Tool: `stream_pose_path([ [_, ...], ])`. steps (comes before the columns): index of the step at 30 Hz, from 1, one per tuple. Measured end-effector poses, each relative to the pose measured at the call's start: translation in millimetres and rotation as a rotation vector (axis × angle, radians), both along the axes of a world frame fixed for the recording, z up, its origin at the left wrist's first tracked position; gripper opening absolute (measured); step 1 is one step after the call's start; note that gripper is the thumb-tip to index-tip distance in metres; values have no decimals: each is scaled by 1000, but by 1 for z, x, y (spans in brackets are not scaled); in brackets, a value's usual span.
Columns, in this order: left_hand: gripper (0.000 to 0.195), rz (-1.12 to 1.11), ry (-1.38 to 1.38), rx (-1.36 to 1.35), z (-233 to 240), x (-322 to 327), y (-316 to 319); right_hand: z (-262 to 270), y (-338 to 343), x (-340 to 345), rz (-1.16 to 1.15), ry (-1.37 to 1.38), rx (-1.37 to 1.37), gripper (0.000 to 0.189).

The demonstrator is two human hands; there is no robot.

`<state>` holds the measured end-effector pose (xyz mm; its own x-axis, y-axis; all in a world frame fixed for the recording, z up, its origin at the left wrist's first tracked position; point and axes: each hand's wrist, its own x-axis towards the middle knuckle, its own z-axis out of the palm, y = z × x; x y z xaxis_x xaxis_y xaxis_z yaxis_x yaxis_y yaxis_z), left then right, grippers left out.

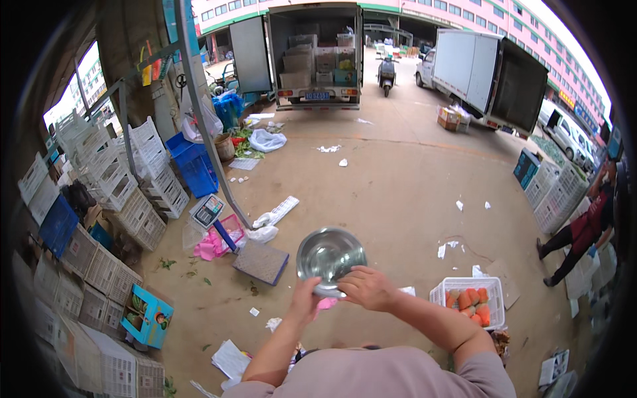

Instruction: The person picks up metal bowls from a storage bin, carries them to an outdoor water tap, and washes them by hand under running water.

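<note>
A round stainless steel bowl (331, 256) is held out in front of me above the concrete floor, its shiny hollow facing up towards the camera. My left hand (306, 298) grips the near left part of its rim, thumb at the edge. On the near right side, my right hand (366, 288) has its fingers over the rim. The fingers under the bowl are hidden. Something pink shows just below the bowl, between my hands.
A platform scale (261, 261) stands to the left, near a metal pole. Stacked plastic crates (112, 268) line the left side. A white crate of orange-red produce (468, 303) sits at right. A person (587, 224) stands far right. Trucks and a scooter (386, 74) are ahead.
</note>
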<state>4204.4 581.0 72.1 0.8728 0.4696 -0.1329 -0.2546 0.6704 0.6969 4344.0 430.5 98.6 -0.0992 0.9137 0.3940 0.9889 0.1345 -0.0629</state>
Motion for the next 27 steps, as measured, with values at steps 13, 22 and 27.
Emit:
stream_pose_path([
  [13,27,180,86,-169,-83,256,226,-36,242,263,173,63,144,36],
  [22,27,274,351,20,-6,393,394,0,434,484,463,-97,80,30],
  [27,41,529,176,-150,-61,486,480,-14,549,485,338,114,-143,34],
])
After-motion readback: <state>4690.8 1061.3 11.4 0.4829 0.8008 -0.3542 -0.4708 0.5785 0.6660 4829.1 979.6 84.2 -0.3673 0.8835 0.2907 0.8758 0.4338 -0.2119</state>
